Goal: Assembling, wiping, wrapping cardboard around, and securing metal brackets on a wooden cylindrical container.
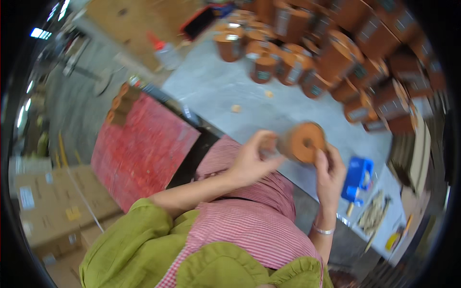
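A round orange-brown pot (pixel 311 132) is held up over the near edge of the table, its flat end with a dark central hole turned toward me. My right hand (pixel 331 168) grips its right side, thumb on the flat end. Close by the pot's left side is my left hand (pixel 257 156), its fingers curled toward the thumb. A pale, clear-looking bit shows between those fingers, too blurred to name. The pot's left side is also smeared by motion.
Similar labelled brown pots (pixel 336 55) are piled along the table's far right. A blue tape dispenser (pixel 357 177) sits at right, near gloves (pixel 372 213). Small pale pieces lie on the grey table (pixel 211 89). Left are a red board (pixel 144 144) and cardboard boxes (pixel 62 201).
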The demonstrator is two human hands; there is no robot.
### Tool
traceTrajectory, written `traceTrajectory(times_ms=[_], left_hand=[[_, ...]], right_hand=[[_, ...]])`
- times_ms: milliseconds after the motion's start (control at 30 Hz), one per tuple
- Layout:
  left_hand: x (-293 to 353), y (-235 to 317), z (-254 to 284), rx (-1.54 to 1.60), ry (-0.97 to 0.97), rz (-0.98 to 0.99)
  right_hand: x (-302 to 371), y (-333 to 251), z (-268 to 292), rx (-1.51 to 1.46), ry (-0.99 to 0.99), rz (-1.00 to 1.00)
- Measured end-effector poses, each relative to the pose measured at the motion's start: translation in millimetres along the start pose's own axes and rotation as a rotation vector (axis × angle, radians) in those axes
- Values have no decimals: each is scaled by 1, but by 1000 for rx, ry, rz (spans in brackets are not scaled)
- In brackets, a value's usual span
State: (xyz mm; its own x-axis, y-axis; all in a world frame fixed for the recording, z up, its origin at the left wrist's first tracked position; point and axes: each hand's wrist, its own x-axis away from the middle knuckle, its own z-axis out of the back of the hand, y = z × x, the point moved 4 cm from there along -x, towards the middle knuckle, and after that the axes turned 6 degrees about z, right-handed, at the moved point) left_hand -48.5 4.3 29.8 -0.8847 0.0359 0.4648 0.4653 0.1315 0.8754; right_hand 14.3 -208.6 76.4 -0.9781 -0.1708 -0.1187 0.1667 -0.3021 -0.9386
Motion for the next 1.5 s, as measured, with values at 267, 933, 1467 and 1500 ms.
traceTrajectory(times_ms=[267, 933, 1467, 1500], left_hand=[[-45, 16, -9, -459, 71, -757], [189, -195, 451, 353, 1799, -117], [169, -224, 643, 399, 2128, 120], [168, -227, 646, 401, 2125, 127]], right_hand=[[3, 14, 2, 42, -200, -8], [-54, -65, -350, 682, -763, 915], [-53, -63, -365, 842, -804, 912], [-53, -63, -365, 847, -802, 915]])
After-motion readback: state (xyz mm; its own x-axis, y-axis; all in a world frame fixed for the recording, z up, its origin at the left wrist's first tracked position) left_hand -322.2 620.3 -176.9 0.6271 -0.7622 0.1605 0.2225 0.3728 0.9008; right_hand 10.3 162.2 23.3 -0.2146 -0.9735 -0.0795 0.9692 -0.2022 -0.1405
